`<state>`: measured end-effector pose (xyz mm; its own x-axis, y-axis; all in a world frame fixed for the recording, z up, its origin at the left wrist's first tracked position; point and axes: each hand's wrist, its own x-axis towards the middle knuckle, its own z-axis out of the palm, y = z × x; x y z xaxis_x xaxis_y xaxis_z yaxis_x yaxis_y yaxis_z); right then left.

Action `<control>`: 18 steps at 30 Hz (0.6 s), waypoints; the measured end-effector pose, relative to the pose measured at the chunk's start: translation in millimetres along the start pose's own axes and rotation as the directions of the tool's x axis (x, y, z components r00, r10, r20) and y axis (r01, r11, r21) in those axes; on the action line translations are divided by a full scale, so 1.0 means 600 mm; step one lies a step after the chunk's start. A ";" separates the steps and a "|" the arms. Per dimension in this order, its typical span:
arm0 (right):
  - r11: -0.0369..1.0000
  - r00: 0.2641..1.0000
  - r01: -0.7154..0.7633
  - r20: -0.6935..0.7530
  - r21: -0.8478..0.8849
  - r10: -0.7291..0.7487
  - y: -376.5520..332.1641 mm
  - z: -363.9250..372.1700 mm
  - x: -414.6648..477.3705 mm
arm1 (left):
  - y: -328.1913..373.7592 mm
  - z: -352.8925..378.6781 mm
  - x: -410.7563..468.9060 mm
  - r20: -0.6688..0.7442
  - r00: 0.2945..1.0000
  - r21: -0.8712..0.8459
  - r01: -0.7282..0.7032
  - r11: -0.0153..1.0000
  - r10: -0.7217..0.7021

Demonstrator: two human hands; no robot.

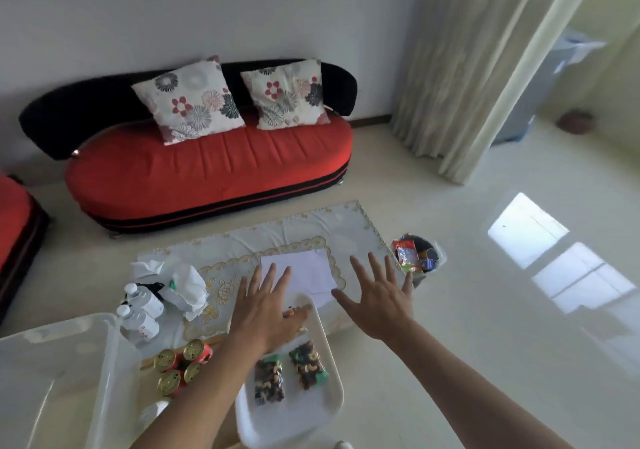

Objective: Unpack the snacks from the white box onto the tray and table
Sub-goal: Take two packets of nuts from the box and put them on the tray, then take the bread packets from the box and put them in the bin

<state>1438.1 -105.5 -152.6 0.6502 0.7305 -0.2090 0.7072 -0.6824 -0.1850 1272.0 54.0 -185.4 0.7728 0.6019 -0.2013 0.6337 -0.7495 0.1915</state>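
Hands splayed, empty: left hand [266, 306] over tray [294, 421] of nut packs [306, 367], right hand [381, 301] over bench [294, 234], likely freed for white box [52, 379] lower left.

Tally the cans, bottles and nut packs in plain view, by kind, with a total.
Cans: 4
Bottles: 2
Nut packs on the tray: 2
Total: 8, not counting whatever the left hand partly covers.
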 end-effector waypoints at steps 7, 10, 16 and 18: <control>0.976 0.964 -0.212 -0.148 0.057 0.218 0.033 -0.032 -0.096 | 0.078 -0.069 -0.004 -0.021 0.969 0.008 -0.246 0.969 0.246; 0.944 0.927 -0.310 -0.188 0.111 0.326 0.059 -0.043 -0.153 | 0.128 -0.074 -0.009 -0.009 0.929 0.037 -0.370 0.928 0.371; 0.825 0.792 -0.525 -0.235 0.209 0.564 0.136 -0.049 -0.296 | 0.270 -0.068 -0.043 0.042 0.817 0.043 -0.576 0.816 0.575; 0.763 0.727 -0.596 -0.237 0.249 0.645 0.166 -0.048 -0.356 | 0.325 -0.053 -0.063 0.045 0.767 0.016 -0.642 0.767 0.641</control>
<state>1377.8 -328.9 -98.9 0.9943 0.0976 -0.0438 0.0832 -0.9630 -0.2562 1367.5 -106.2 -110.1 0.9967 -0.0311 -0.0750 -0.0105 -0.9655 0.2603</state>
